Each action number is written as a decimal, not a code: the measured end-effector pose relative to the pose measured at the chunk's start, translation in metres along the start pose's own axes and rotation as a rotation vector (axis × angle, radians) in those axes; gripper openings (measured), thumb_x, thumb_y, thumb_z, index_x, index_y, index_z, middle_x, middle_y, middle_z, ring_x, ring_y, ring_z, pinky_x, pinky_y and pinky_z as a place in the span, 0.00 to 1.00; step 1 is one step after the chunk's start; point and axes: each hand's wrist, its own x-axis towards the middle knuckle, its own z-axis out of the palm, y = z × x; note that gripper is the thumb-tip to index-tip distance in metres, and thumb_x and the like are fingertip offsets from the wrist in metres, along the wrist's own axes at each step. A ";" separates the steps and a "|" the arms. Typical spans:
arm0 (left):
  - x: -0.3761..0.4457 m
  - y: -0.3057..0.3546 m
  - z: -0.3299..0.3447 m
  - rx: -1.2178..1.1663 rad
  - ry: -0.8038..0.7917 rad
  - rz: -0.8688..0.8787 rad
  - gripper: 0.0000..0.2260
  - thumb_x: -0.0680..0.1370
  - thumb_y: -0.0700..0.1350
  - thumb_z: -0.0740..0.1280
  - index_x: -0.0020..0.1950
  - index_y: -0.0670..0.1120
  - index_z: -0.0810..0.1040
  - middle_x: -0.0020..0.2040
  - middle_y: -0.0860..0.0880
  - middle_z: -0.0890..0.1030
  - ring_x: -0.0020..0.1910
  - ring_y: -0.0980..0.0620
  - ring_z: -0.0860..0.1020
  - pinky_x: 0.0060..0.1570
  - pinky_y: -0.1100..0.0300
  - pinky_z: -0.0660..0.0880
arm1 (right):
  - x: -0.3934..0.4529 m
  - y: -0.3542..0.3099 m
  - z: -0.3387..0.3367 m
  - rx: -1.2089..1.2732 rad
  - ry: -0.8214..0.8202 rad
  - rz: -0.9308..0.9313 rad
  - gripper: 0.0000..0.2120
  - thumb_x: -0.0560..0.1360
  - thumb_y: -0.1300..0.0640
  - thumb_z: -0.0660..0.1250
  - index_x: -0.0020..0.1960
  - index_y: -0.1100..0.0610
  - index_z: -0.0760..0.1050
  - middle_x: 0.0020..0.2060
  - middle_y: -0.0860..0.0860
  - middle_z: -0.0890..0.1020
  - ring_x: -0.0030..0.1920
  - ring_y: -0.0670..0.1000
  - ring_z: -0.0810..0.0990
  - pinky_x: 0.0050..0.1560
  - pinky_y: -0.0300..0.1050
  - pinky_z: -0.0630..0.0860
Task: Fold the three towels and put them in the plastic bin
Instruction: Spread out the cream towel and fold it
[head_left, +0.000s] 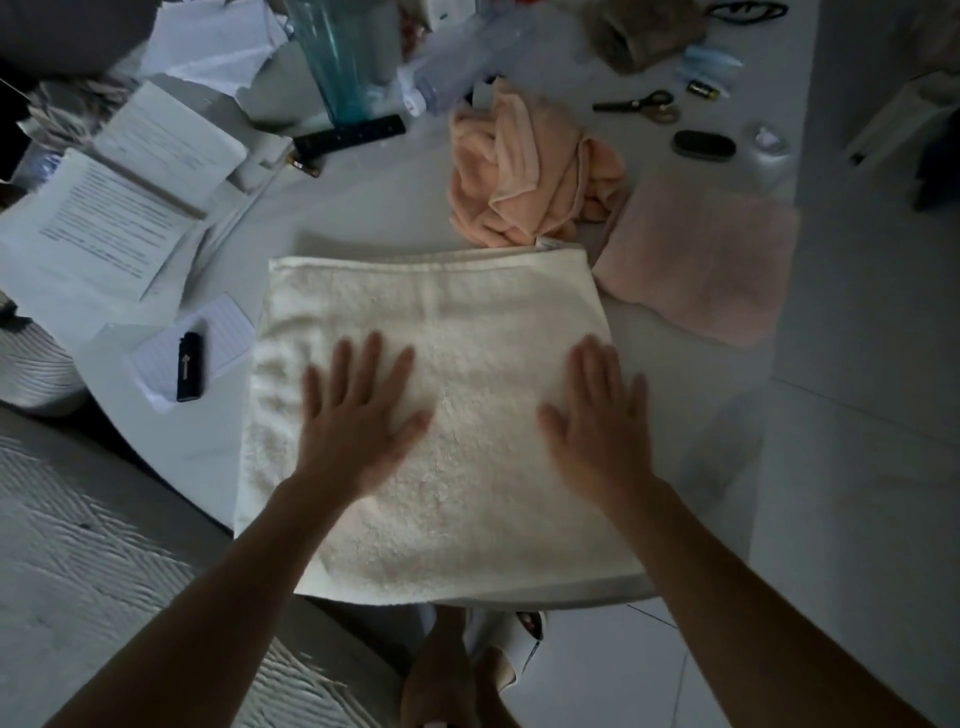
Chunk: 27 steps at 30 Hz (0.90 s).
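A cream towel (467, 322) lies folded flat on the white table (374, 208), its near edge hanging over the table's front. My left hand (358, 415) rests flat on its left half, fingers spread. My right hand (597, 421) lies flat on its right half, fingers straight. Behind the cream towel a peach towel (530, 166) sits crumpled in a heap. To the right of it lies a pink towel (701, 260), folded into a flat rectangle. A clear blue-tinted plastic container (337, 57) stands at the back of the table.
Papers and an open book (135, 171) crowd the table's left. A black lighter (189, 366) lies on a notepad by the towel's left edge. A remote (348, 136), scissors (636, 104) and a dark oval case (703, 145) lie at the back. White floor tiles (857, 467) lie to the right.
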 end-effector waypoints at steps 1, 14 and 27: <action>0.000 -0.004 0.000 -0.005 0.011 -0.045 0.33 0.78 0.71 0.41 0.79 0.61 0.34 0.81 0.49 0.33 0.79 0.42 0.33 0.76 0.38 0.39 | 0.002 0.006 -0.004 -0.004 0.000 0.078 0.37 0.80 0.40 0.47 0.80 0.61 0.40 0.80 0.57 0.43 0.80 0.58 0.43 0.77 0.63 0.44; -0.009 -0.049 -0.006 -0.042 0.050 -0.136 0.34 0.77 0.72 0.40 0.79 0.60 0.35 0.82 0.49 0.38 0.80 0.43 0.39 0.76 0.36 0.48 | -0.022 0.000 0.006 0.015 -0.012 -0.103 0.38 0.79 0.37 0.44 0.80 0.56 0.36 0.80 0.54 0.39 0.79 0.54 0.38 0.78 0.59 0.46; 0.058 -0.055 -0.020 -0.039 0.033 -0.172 0.34 0.79 0.70 0.41 0.80 0.57 0.38 0.81 0.46 0.38 0.80 0.42 0.39 0.76 0.39 0.44 | -0.025 -0.041 0.014 0.084 0.029 -0.150 0.38 0.79 0.38 0.46 0.80 0.57 0.40 0.80 0.53 0.42 0.80 0.52 0.39 0.79 0.58 0.45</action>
